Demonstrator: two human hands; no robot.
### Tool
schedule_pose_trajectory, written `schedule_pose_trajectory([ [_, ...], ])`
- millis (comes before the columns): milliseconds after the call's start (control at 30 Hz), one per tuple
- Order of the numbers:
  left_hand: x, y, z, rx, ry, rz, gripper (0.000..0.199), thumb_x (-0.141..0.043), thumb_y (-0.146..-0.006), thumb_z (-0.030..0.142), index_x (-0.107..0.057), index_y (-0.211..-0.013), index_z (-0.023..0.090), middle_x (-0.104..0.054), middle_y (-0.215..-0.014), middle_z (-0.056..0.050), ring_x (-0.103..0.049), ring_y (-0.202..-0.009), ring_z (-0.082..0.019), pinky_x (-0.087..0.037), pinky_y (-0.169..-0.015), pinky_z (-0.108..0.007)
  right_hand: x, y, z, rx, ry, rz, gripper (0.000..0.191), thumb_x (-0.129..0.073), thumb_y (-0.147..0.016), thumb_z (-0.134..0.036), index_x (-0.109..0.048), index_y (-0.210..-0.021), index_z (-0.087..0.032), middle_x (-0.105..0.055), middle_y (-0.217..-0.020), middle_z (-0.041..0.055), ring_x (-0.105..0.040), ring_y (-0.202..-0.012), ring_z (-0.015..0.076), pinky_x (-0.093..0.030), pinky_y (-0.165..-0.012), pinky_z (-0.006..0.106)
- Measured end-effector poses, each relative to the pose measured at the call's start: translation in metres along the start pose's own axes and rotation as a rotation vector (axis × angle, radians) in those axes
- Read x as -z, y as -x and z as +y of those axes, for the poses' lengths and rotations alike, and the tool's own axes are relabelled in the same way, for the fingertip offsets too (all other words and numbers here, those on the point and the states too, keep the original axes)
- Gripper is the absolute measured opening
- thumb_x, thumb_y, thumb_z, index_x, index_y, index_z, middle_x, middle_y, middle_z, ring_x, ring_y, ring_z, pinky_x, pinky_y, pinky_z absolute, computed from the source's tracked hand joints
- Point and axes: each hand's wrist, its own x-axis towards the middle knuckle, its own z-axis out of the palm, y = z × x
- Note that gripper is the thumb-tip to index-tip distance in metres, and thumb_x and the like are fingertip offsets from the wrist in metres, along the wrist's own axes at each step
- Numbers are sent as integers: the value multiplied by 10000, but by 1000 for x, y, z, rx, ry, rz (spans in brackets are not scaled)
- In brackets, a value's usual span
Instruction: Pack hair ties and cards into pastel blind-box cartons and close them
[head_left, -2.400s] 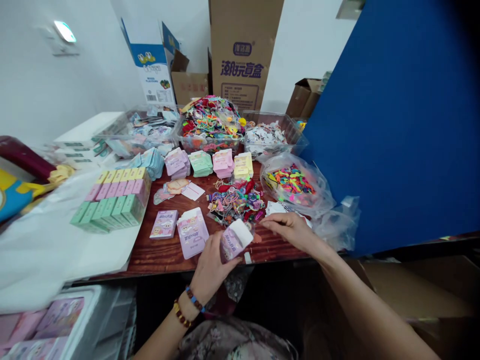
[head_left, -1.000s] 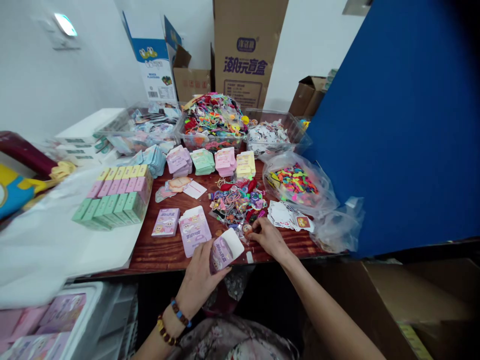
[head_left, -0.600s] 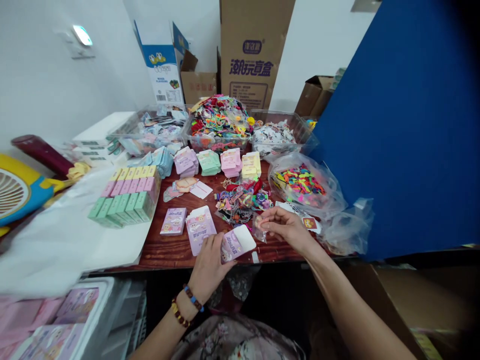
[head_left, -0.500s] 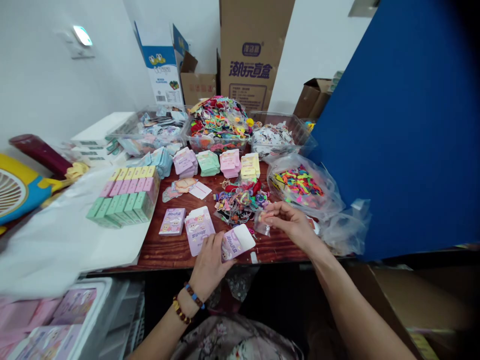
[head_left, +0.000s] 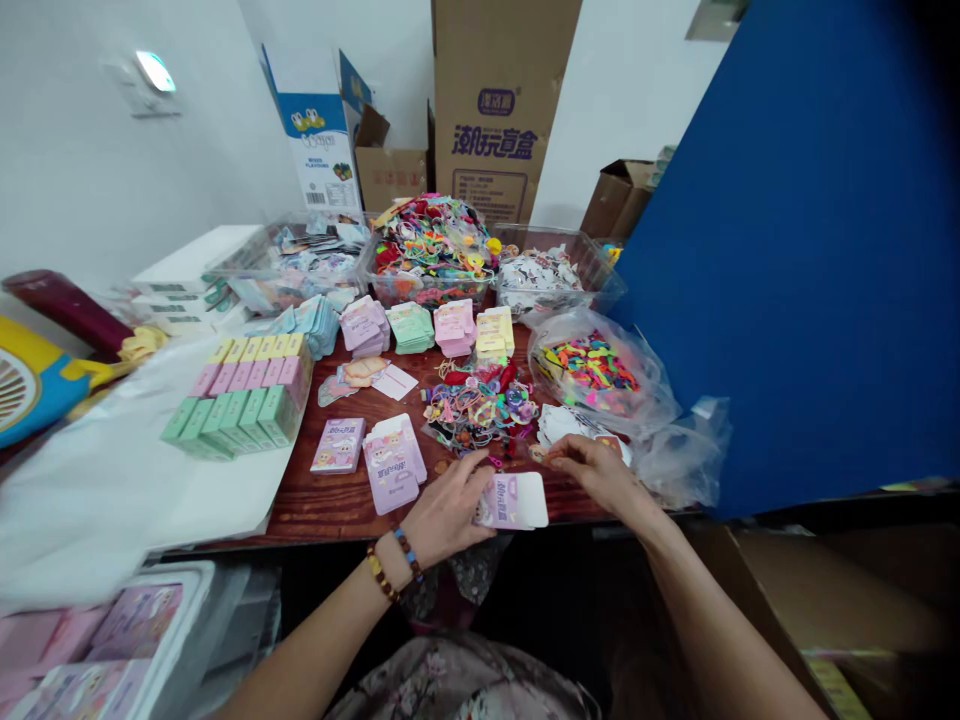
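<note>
My left hand (head_left: 454, 505) grips a small purple carton (head_left: 512, 500) with its white end flap turned to the right, at the table's front edge. My right hand (head_left: 596, 475) is closed in a pinch just right of the carton; a small pale thing shows at its fingertips, too small to make out. Right behind those fingers lies a pile of white-edged sticker cut-outs (head_left: 559, 422). Beyond the carton is a heap of colourful cords and trinkets (head_left: 476, 405). Flat purple cartons (head_left: 391, 470) lie left of my left hand, beside a closed purple box (head_left: 338, 446).
Stacks of green cartons (head_left: 411, 328) and other colours line the middle. Behind them stand clear bins, one heaped with colourful trinkets (head_left: 435, 240). A plastic bag of bright pieces (head_left: 592, 362) sits right, near a blue panel (head_left: 750, 280). Packed small boxes (head_left: 232, 425) stand left.
My left hand and the purple carton have moved right, nearer my right hand. My right hand, earlier holding a small clear bag, is slightly lower, and the sticker pile behind it is now uncovered.
</note>
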Motion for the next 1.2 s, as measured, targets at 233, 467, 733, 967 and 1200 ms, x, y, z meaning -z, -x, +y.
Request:
schedule_pose_trajectory([
  [233, -3, -63, -12, -122, -10, -109, 552, -837, -674, 331, -553, -1122, 176, -291, -1585, -177, -629, -1164, -336, -556, -956, -458, 21, 3, -29, 91, 223, -57, 159, -526, -901, -317, -651, -854, -231, -705, -818, 12, -617, -776, 198, -371, -692, 289],
  [467, -15, -55, -22, -128, 20, -16, 624, -797, -744, 285, -479, -1268, 169, -537, -1311, -147, -539, -1234, -320, -477, -1068, -494, 43, 11, -25, 49, 149, 117, 210, -545, -890, -373, -644, -788, -217, -679, -722, 12, -600, -688, 187, -382, -643, 279],
  [733, -12, -19, -21, -41, 94, 147, 709, -756, -809, 311, -353, -1378, 184, -366, -1460, -196, -413, -1390, -329, -411, -1149, -519, 34, 11, -39, -31, -454, 99, 337, -764, -704, -504, -688, -814, -195, -689, -739, 15, -584, -612, 147, -455, -558, 264],
  [967, -15, 0, -17, 126, 150, 277, 667, -764, -806, 391, -411, -1334, 187, -559, -1255, -130, -539, -1222, -316, -459, -1074, -534, 25, 10, -75, -85, -595, -2, 336, -794, -661, -449, -705, -836, -177, -625, -642, -29, -460, -446, 72, -351, -431, 214],
  [1200, -14, 7, -11, 113, 123, 269, 670, -770, -805, 354, -395, -1330, 173, -568, -1249, -129, -542, -1179, -305, -486, -1034, -507, 2, 3, -75, -136, -416, -171, 272, -684, -703, -425, -663, -821, -180, -557, -557, -46, -393, -402, 88, -271, -410, 236],
])
